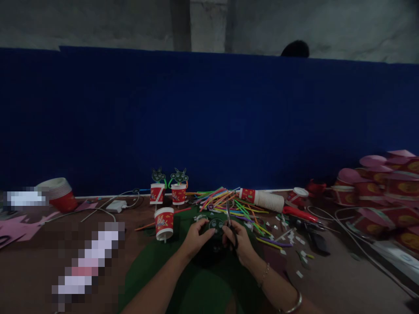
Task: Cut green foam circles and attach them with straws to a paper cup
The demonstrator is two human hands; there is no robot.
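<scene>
- Grey wall (131,24), dim, behind everything, well past the straw pile (218,201).
- Blue partition (209,122), stretching across behind the straw pile; the top of a person's head (296,49) shows above its edge, right of the pile.
- Brown tabletop (98,261), cluttered, carrying the straw pile near its far edge.
- Dark green sheet (153,270), spread on the near side of the straw pile.
- Heap of red and pink paper pieces (369,187), well right of the straw pile.
- Left hand (198,233), just nearer than the straw pile, thumb and fingers nearly closed, pinching the left side of a face cutout.
- Right hand (240,242), just nearer than the pile, fingers curled round the black handles of scissors (234,240), blades pointing toward the straws; whether its fingertips also touch the cutout, I cannot tell.
- Nested paper cups (268,201), on their side against the pile's right end.
- Two red cups (168,194), left of the pile, each topped by an eared dark face.
- Face cutout (215,226), between both hands, nearer than the pile: round, dark, with pale-outlined eyes; finer detail is too dim.
- White scraps (291,236), scattered right of the pile.
</scene>
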